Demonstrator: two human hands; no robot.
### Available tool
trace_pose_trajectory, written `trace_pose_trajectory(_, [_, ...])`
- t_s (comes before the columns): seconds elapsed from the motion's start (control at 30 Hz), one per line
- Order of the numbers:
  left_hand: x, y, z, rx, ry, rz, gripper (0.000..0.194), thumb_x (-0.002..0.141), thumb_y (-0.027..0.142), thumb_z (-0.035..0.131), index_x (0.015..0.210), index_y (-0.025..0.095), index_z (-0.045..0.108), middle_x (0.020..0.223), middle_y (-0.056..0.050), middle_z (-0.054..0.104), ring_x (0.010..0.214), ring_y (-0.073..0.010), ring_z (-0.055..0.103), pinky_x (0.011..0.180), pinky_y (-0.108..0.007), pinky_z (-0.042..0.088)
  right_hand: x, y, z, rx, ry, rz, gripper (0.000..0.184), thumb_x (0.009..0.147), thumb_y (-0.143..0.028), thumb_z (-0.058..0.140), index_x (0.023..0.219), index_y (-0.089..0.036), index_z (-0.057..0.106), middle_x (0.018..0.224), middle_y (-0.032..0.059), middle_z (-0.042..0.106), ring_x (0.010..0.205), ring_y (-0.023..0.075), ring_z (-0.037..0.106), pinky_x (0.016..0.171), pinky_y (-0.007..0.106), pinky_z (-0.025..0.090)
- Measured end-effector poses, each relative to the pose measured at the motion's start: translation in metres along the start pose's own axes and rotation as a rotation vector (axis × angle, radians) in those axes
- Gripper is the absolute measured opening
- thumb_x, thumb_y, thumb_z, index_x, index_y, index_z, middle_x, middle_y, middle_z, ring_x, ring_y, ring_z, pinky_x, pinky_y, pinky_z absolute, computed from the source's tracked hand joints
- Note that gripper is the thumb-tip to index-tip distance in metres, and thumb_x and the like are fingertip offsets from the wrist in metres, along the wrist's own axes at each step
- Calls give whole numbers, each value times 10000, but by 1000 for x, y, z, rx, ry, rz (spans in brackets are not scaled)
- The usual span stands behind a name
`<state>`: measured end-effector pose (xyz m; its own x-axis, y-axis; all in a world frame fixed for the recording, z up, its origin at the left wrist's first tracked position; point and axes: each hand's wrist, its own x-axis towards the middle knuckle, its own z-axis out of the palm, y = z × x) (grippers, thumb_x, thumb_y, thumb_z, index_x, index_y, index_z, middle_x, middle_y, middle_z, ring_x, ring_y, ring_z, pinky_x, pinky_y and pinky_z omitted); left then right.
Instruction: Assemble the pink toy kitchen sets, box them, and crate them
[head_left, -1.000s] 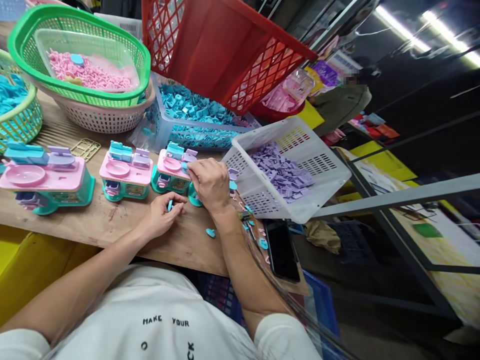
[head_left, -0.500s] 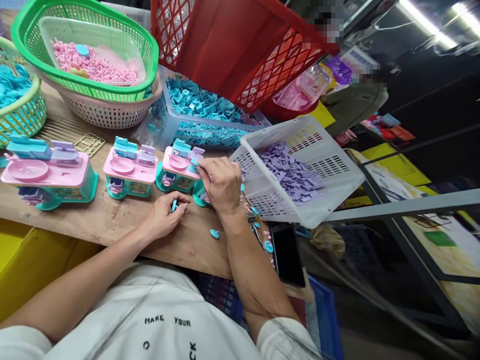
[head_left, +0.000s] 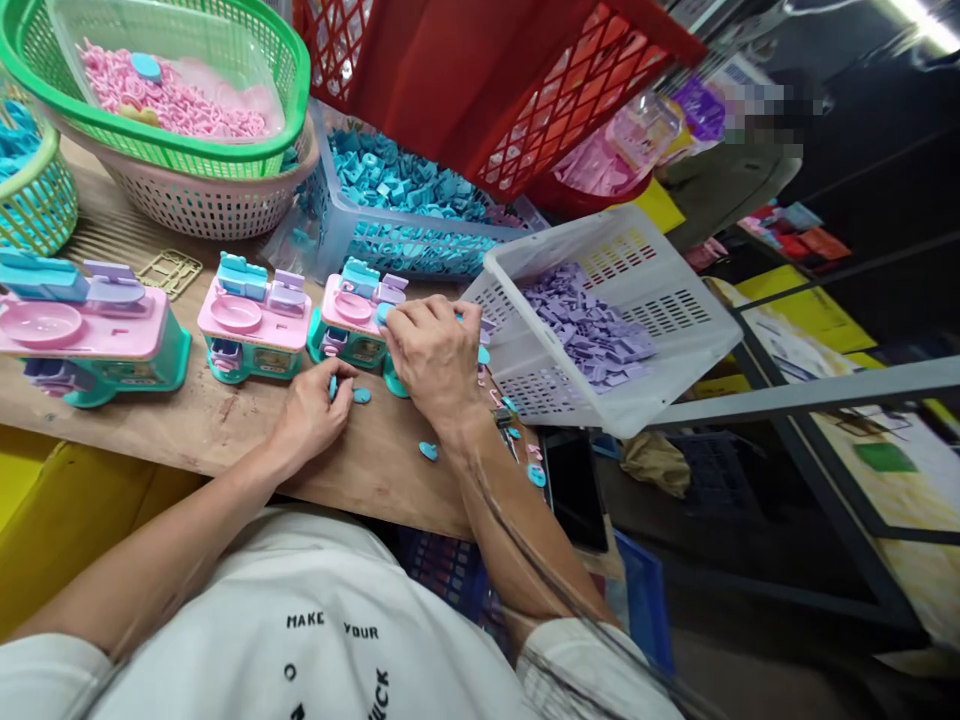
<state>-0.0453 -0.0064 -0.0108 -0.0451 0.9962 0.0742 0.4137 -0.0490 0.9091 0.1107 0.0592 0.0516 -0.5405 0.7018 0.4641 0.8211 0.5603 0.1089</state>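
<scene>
My right hand rests on the right end of a pink-and-teal toy sink unit, fingertips pinching a small teal piece against its top. My left hand lies on the wooden table just in front of that unit, its fingers curled around a small teal part. Another small teal part lies on the wood right beside its fingertips. Two more toy sink units stand in a row to the left.
A white basket of purple parts tilts at my right. Behind are a blue crate of teal parts, a green basket with pink parts and a red crate. Loose teal parts and a black phone lie near the table's edge.
My right hand shifted slightly along the toy's top. My left hand's fingers loosened and a teal part now lies on the wood beside them. The view tilted a little.
</scene>
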Motion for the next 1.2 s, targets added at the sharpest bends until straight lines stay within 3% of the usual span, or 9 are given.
trace_pose_trajectory(0.07, [1,-1,-1,147,33,8,256,914,283,543,1063,149,703,934,-77,749,829,-199,686,793,-297,516,3,-5,-4,-24,-41,32,169,1003,-201,525,950,-204,686,1073,105,741,1021,278,564,943,455,325])
trace_pose_trajectory(0.17, [2,1,0,379,-60,63,337,889,335,639,1156,138,701,1077,-123,750,967,-263,701,853,-339,521,6,-10,-11,-22,-73,89,192,1006,-195,506,966,-181,693,1078,128,731,1058,292,568,976,473,336])
trace_pose_trajectory(0.33, [2,11,2,592,-139,70,249,917,321,604,1044,185,770,1054,-120,766,972,-278,710,826,-340,513,-19,-15,-9,173,25,90,206,976,-242,586,1139,-188,702,1272,138,680,1211,314,545,1022,487,389])
trace_pose_trajectory(0.43, [0,11,-5,398,-132,48,227,866,250,623,992,161,790,934,-96,776,878,-238,700,802,-304,495,-47,-20,3,437,12,2,175,974,-225,587,1063,-188,733,1105,121,724,1054,259,629,938,418,499])
trace_pose_trajectory(0.53, [-5,9,-24,11,-159,-14,231,784,309,703,895,127,795,770,-48,734,740,-185,634,737,-276,468,-58,-28,9,701,12,-74,193,998,-250,563,1033,-199,746,1008,96,746,954,214,680,879,366,559])
trace_pose_trajectory(0.73, [-18,20,-80,-470,104,-162,439,564,440,900,828,113,774,623,11,584,546,-71,424,513,-209,281,-11,-54,4,902,116,-192,214,1018,-295,538,1032,-210,734,1036,73,754,986,185,704,901,323,561])
trace_pose_trajectory(0.83, [-23,29,-100,-603,209,-181,447,598,407,900,899,105,765,578,37,506,503,-49,362,465,-191,206,17,-70,16,843,184,-126,161,994,-255,579,945,-191,719,957,67,740,943,196,673,902,337,528])
trace_pose_trajectory(0.93, [-31,32,-108,-762,212,-208,430,665,370,869,981,107,743,649,37,497,513,-44,399,433,-163,206,33,-80,31,749,223,12,131,967,-235,622,882,-196,714,931,61,718,952,211,627,959,368,474])
trace_pose_trajectory(1.2, [-37,34,-106,-1151,28,-391,258,909,304,592,979,84,707,715,-6,520,474,-57,452,357,-130,283,47,-77,22,595,-29,-5,161,965,-215,612,880,-201,749,940,58,728,943,227,612,927,368,428])
